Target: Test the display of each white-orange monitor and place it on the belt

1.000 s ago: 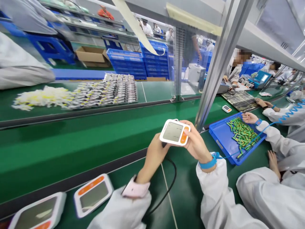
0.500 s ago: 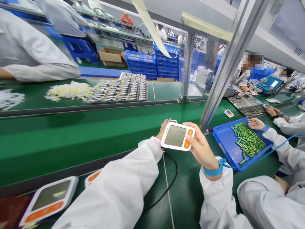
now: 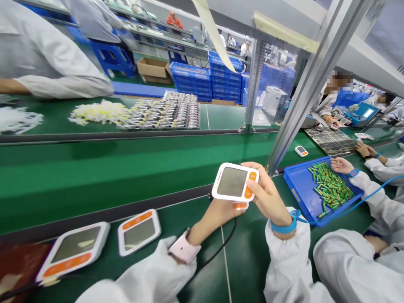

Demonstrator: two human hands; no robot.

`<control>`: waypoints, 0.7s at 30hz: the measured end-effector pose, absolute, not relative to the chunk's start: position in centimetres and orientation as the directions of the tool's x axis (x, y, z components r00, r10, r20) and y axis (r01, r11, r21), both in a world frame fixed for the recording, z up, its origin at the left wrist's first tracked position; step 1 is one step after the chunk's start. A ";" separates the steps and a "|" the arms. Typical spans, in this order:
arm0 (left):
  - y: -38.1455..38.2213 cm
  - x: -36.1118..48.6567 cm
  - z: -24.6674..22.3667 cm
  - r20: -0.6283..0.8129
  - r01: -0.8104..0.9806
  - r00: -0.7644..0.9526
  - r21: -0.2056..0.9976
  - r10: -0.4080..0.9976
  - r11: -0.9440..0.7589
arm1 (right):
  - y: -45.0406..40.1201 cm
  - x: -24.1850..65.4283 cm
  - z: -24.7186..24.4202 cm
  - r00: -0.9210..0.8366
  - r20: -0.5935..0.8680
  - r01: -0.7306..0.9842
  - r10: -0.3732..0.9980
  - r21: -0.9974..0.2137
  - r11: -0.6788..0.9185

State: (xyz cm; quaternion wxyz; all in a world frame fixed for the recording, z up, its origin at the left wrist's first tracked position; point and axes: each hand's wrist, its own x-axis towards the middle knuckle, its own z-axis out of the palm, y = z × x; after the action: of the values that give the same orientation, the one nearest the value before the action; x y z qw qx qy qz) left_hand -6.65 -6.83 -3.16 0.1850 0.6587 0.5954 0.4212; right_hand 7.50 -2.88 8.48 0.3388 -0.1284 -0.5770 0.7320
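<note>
My right hand (image 3: pixel 268 198) holds a white monitor unit (image 3: pixel 232 182) with a grey screen and orange button, tilted up above the green bench. My left hand (image 3: pixel 217 214) sits just beneath it, fingers closed around a small white-and-orange piece (image 3: pixel 240 205) whose shape I cannot make out. A black cable (image 3: pixel 221 248) curves down from under that hand across the bench. Both my wrists wear straps, blue on the right, pink on the left.
Two more monitor units (image 3: pixel 139 231) (image 3: pixel 74 250) lie at lower left. A blue tray (image 3: pixel 299 189) of green batteries (image 3: pixel 330 187) stands right, with a co-worker's hand (image 3: pixel 341 165) at it. A slanted metal post (image 3: pixel 303 92) rises behind. The conveyor belt (image 3: pixel 94 168) carries one small unit (image 3: pixel 301 150).
My left arm, stretched forward past the unit half a second ago, has drawn back and its hand now sits under the unit. The right hand keeps the unit almost still.
</note>
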 end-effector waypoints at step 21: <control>-13.0 -4.6 -6.2 0.268 0.667 -0.235 0.744 0.934 -0.046 | -3.5 7.3 8.8 -0.793 0.119 -0.245 0.597 -0.960 -0.135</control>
State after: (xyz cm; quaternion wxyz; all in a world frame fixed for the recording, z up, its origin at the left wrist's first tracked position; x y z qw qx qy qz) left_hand -4.63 -12.98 -6.22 0.1637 0.5965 0.6709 0.4090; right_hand 7.26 -3.53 8.78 0.2851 -0.1482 -0.5927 0.7385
